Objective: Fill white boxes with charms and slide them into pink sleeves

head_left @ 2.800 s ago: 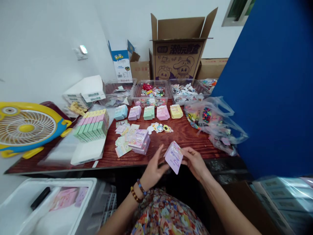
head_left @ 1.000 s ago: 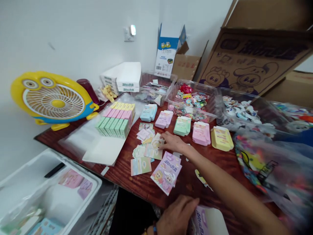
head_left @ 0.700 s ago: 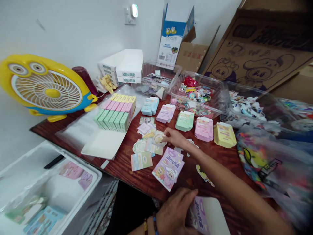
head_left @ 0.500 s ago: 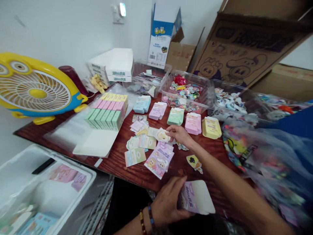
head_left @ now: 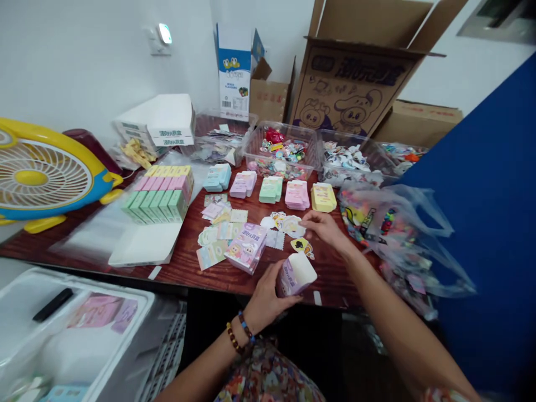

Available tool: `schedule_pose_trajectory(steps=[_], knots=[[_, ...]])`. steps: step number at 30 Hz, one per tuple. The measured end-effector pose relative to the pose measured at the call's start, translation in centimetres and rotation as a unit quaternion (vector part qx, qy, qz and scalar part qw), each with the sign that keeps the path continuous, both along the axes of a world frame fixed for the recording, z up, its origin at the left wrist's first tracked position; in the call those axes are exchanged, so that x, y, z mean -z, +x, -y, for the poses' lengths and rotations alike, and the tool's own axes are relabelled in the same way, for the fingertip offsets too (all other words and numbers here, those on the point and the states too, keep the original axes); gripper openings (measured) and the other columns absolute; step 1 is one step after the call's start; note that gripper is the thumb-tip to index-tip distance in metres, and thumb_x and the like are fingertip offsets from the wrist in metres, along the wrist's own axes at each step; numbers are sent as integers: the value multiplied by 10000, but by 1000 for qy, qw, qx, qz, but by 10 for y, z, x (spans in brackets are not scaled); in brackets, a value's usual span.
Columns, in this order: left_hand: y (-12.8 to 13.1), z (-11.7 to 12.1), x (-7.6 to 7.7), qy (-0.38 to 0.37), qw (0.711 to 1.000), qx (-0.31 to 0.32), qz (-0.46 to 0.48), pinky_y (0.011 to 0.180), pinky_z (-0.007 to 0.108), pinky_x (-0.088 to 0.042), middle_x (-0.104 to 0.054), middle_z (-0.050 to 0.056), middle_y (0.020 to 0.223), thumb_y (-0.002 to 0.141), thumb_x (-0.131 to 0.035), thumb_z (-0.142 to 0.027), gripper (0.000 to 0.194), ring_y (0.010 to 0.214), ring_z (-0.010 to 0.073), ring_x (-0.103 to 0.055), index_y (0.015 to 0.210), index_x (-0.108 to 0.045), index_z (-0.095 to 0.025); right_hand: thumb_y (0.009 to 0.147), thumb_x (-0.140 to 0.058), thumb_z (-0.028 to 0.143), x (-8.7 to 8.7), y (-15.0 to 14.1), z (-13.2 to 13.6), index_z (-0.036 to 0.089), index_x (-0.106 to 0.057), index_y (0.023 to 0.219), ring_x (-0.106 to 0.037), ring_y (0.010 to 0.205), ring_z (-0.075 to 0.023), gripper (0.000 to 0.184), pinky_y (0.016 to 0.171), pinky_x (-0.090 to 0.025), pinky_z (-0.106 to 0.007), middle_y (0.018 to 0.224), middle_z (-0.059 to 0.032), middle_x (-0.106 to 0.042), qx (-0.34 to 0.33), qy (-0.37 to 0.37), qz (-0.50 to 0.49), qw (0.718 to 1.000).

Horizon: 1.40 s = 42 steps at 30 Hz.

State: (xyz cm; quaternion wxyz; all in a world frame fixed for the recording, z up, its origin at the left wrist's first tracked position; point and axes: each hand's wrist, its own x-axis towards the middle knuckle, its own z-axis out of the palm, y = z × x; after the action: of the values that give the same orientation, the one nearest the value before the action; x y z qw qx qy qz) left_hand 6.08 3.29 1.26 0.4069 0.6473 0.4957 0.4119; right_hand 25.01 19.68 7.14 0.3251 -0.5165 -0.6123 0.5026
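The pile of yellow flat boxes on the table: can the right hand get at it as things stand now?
Probably yes. The right hand is just in front of the yellow flat boxes, and nothing seems to stand between them on the wooden tabletop, so the way looks free.

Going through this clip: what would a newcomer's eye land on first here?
The yellow and blue fan at the left edge and the tall blue panel on the right stand out first. Between them, on the wooden table, rows of pastel paper boxes sit below clear trays of stickers. At the front, the left hand holds an open lilac box, while the right hand reaches over die-cut stickers.
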Motion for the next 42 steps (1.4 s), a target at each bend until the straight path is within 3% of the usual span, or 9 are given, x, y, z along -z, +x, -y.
schedule_pose_trajectory(steps=[5, 9, 15, 19, 23, 27, 31, 37, 42], knots=[[0, -3, -12, 20, 999, -24, -42, 1050, 442, -439, -584, 101, 1262, 738, -792, -278, 670, 1188, 272, -554, 1324, -475, -213, 692, -743, 396, -51, 36, 39, 165, -686, 731, -464, 433, -87, 241, 431, -317, -215, 533, 17, -602, -47, 26, 5, 999], [2, -6, -13, 48, 994, -6, -95, 1062, 444, -434, -552, 105, 1278, 761, -766, -242, 718, 1205, 270, -531, 1387, -415, -220, 703, -721, 347, -59, 30, 63, 160, -706, 692, -474, 461, -90, 188, 444, -338, -211, 550, 12, -612, -116, 18, 57, 991], [-3, -3, -3, 75, 986, 29, -143, 1079, 464, -428, -500, 110, 1327, 783, -745, -235, 837, 1241, 271, -494, 1480, -282, -241, 815, -602, 340, -37, 15, 72, 170, -729, 900, -494, 421, -99, 228, 408, -347, -202, 537, 34, -599, -152, 12, 123, 981], [-8, 0, 1, 69, 986, 28, -147, 1079, 468, -430, -491, 110, 1341, 803, -728, -252, 822, 1256, 269, -485, 1482, -266, -250, 875, -525, 347, -19, 27, 52, 174, -696, 924, -537, 464, -115, 248, 468, -377, -215, 550, 24, -601, -62, 53, 179, 980], [-8, 3, 5, 70, 986, 18, -151, 1090, 473, -422, -493, 103, 1336, 815, -712, -246, 794, 1256, 266, -486, 1477, -273, -261, 789, -650, 294, 17, 28, 27, 182, -668, 846, -605, 651, -148, 127, 591, -391, -235, 707, -15, -658, -11, 61, 299, 952], [-7, 3, 8, 79, 985, 20, -149, 1086, 470, -427, -490, 100, 1344, 812, -716, -246, 806, 1253, 262, -493, 1479, -263, -266, 593, -829, 280, 49, 14, 16, 189, -645, 878, -612, 861, -205, 351, 664, -379, -254, 963, -60, -664, 22, 61, 312, 948], [-8, 2, 5, 78, 986, 18, -149, 1096, 471, -420, -498, 101, 1343, 815, -715, -267, 779, 1256, 262, -499, 1467, -289, -258, 651, -764, 239, 58, 9, 13, 188, -608, 749, -592, 764, -172, 190, 643, -375, -251, 827, -28, -651, 43, 57, 269, 960], [-8, -5, -3, 58, 988, -8, -144, 1054, 472, -463, -549, 108, 1286, 773, -753, -261, 761, 1225, 276, -542, 1426, -363, -240, 814, -558, 477, 25, 31, 27, 194, -556, 740, -481, 508, -132, 292, 528, -374, -253, 563, 26, -529, 78, 48, 126, 988], [-5, -11, -1, 65, 983, -28, -172, 1036, 473, -474, -563, 106, 1245, 741, -777, -200, 771, 1201, 277, -557, 1400, -378, -234, 713, -708, 436, -12, 43, 64, 177, -627, 692, -539, 650, -139, 272, 648, -414, -271, 718, -8, -617, 32, 59, -13, 998]])
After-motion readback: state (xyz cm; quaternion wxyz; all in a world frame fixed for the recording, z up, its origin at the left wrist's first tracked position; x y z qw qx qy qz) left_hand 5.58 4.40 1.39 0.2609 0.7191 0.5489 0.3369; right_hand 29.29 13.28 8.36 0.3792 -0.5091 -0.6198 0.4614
